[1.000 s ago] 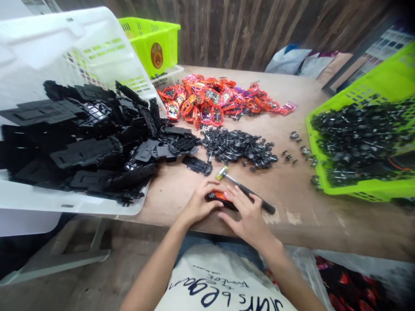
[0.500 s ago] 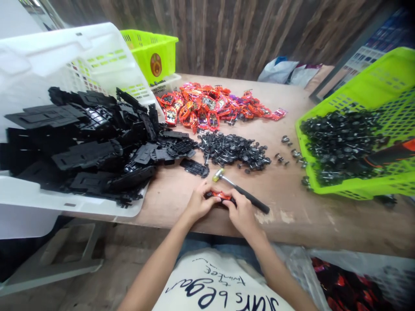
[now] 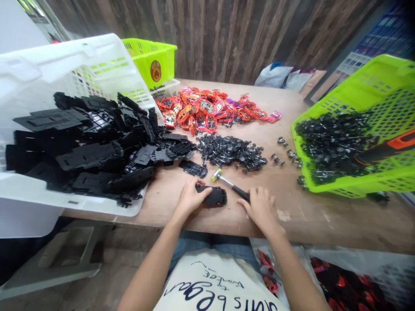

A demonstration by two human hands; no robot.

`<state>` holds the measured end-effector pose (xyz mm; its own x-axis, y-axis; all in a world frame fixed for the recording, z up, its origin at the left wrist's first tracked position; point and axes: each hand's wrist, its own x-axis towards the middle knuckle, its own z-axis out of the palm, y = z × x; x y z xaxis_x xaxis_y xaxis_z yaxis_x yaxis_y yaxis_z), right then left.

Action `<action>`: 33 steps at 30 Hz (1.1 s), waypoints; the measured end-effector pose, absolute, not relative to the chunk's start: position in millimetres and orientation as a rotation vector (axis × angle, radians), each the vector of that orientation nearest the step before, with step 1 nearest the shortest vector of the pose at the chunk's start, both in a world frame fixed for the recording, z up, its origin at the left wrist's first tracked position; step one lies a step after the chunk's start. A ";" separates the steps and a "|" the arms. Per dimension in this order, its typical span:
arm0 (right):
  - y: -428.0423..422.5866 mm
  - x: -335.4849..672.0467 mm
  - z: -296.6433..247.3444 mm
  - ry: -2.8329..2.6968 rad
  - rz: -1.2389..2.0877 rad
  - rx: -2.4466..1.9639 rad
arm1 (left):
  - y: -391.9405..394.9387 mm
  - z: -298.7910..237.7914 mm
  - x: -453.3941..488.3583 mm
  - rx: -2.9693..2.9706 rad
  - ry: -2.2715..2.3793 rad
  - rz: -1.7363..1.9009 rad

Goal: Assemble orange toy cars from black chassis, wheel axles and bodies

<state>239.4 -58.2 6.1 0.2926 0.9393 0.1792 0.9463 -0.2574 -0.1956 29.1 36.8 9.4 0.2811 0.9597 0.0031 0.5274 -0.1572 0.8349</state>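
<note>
My left hand (image 3: pixel 190 199) grips a toy car (image 3: pixel 215 196) by its left end, just above the table's front part. The car lies upside down, its black underside facing up, with a little red showing at its edges. My right hand (image 3: pixel 262 207) is closed over the black handle of a small hammer (image 3: pixel 239 191), hiding the handle's end. The hammer's yellow-tipped head points away to the left and rests near a loose black car chassis (image 3: pixel 193 168). Behind it spreads a pile of black wheels on metal axles (image 3: pixel 231 150).
A white basket (image 3: pixel 134 211) full of black chassis tips toward the table at left. Shiny red car bodies (image 3: pixel 204 110) are heaped at the back. On the right, a green basket (image 3: pixel 343 190) holds wheel axles and an orange-black tool (image 3: pixel 385 147). Another green basket (image 3: pixel 167 65) stands behind.
The toy car has turned from red body up to black underside up. My right hand has left the car and moved right onto the hammer handle.
</note>
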 end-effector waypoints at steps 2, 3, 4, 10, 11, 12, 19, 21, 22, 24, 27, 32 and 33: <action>-77.8 249.9 5.4 -1.747 0.072 -2.337 | 45.1 4.6 25.3 1.809 1.321 0.698; -88.9 251.2 5.5 -1.708 0.177 -2.306 | 47.2 2.3 24.9 1.787 1.311 0.692; -100.8 249.8 5.8 -1.633 0.276 -2.249 | 48.4 0.2 25.3 1.758 1.310 0.693; -166.7 214.1 0.9 -1.312 0.599 -1.981 | 47.4 -6.3 29.7 1.705 1.315 0.747; -172.5 209.6 -0.8 -1.361 0.646 -2.003 | 47.5 -6.1 29.8 1.709 1.319 0.751; -176.3 206.6 -2.3 -1.401 0.674 -2.029 | 47.8 -5.3 29.6 1.714 1.322 0.751; -155.1 219.3 -7.6 -1.563 0.494 -2.170 | 50.7 25.0 20.0 1.819 1.303 0.819; -132.6 222.7 -1.9 -1.582 0.344 -2.162 | 46.2 41.6 19.8 1.922 1.181 0.934; -119.1 222.2 3.6 -1.594 0.283 -2.095 | 42.4 49.4 21.4 1.988 1.101 0.971; -90.9 217.1 18.3 -1.634 0.277 -1.843 | 32.8 62.0 27.3 2.123 0.931 0.987; -57.0 207.3 40.8 -1.654 0.382 -1.501 | 19.2 70.7 35.8 2.245 0.772 0.955; -39.1 203.4 47.5 -1.747 0.318 -1.338 | 12.2 67.3 35.9 2.254 0.724 0.963; -38.6 202.2 45.3 -1.786 0.262 -1.307 | 11.8 66.3 35.7 2.256 0.728 0.971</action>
